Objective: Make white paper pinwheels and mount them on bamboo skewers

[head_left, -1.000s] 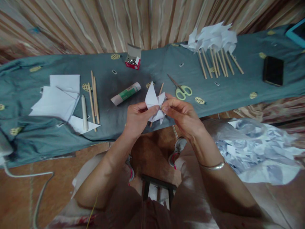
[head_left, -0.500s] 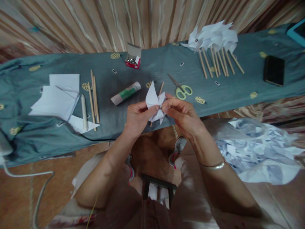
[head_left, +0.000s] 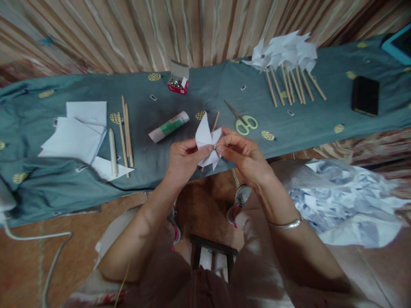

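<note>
Paper pinwheel (head_left: 204, 136), mid-view over the near edge of the cloth (head_left: 146, 160). Probably feather-light, crease-prone; I'd grip the layered hub, spare the blades. Left hand (head_left: 184, 161) clamps its 9 o'clock side, thumb on top; right hand (head_left: 245, 155) pinches the hub from 3, fingertips near-closed; pin, can't tell. Scissors (head_left: 246, 125) at 2, tube (head_left: 169, 127) at 10.

From the paper pinwheel (head_left: 203, 134), scissors (head_left: 240, 117) lie at two o'clock; the tack box (head_left: 177, 89) at eleven; the paper stack (head_left: 72, 137) at nine, wooden sticks (head_left: 129, 133) between.
</note>
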`<action>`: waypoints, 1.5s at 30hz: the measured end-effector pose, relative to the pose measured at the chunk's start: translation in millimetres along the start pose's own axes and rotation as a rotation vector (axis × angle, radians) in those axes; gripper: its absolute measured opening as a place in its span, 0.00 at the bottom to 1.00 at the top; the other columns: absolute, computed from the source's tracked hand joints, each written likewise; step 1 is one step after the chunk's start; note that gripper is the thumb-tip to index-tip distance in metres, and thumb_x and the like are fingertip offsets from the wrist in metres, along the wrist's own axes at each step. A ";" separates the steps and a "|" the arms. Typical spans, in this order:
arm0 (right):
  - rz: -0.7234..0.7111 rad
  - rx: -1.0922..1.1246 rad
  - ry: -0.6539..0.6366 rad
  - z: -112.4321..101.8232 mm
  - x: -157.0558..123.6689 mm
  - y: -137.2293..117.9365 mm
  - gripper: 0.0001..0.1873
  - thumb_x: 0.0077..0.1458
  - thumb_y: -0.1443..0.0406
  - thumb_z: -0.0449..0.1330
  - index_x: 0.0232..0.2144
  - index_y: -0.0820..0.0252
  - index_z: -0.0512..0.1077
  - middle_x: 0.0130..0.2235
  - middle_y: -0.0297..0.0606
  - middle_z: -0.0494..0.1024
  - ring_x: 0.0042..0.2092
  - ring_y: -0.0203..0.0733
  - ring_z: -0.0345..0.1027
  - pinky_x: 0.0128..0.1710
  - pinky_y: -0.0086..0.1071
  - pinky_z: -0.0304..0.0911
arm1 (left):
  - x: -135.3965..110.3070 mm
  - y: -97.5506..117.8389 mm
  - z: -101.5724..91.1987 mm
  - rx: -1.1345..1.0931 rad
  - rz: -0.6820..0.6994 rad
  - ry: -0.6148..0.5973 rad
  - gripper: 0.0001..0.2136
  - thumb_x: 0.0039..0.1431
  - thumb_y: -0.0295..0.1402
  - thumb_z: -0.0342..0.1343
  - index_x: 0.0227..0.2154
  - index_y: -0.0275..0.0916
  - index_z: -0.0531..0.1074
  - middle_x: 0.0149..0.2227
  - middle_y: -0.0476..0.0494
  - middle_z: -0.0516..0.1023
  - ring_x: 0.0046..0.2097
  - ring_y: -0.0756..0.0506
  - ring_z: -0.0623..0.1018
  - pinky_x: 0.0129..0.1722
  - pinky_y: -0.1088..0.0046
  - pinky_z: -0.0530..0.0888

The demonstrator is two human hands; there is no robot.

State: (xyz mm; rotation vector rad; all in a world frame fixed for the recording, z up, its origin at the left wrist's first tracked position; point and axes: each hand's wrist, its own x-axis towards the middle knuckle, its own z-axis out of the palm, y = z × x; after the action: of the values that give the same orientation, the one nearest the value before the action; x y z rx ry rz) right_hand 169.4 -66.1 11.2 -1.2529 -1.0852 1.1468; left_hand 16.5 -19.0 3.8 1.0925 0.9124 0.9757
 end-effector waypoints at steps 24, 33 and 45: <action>0.137 0.166 0.181 10.3 8.0 5.7 0.39 0.30 0.60 0.76 0.48 0.51 0.70 0.46 0.37 0.79 0.46 0.43 0.74 0.48 0.40 0.68 | 0.6 3.4 -6.9 -0.058 -0.181 0.022 0.15 0.30 0.39 0.73 0.23 0.36 0.80 0.21 0.48 0.79 0.22 0.51 0.72 0.22 0.76 0.69; 0.328 0.404 0.138 8.8 6.4 -9.9 0.26 0.30 0.64 0.76 0.37 0.55 0.76 0.25 0.27 0.81 0.27 0.34 0.73 0.32 0.31 0.69 | -1.9 0.5 -8.0 -0.102 -0.245 0.001 0.15 0.31 0.38 0.73 0.24 0.35 0.81 0.22 0.48 0.79 0.22 0.52 0.72 0.24 0.76 0.68; 0.352 0.343 0.067 14.3 2.7 -7.4 0.13 0.29 0.61 0.76 0.21 0.57 0.80 0.23 0.30 0.80 0.26 0.34 0.72 0.32 0.29 0.69 | -0.3 -1.5 -7.2 -0.110 -0.265 0.006 0.15 0.31 0.39 0.73 0.23 0.35 0.80 0.21 0.49 0.77 0.21 0.53 0.70 0.22 0.77 0.65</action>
State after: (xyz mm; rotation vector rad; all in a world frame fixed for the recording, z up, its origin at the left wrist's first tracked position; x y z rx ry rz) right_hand 155.8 -61.6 18.9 -1.2233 -0.5953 1.4733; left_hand 9.9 -17.5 0.9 0.8509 0.9698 0.8000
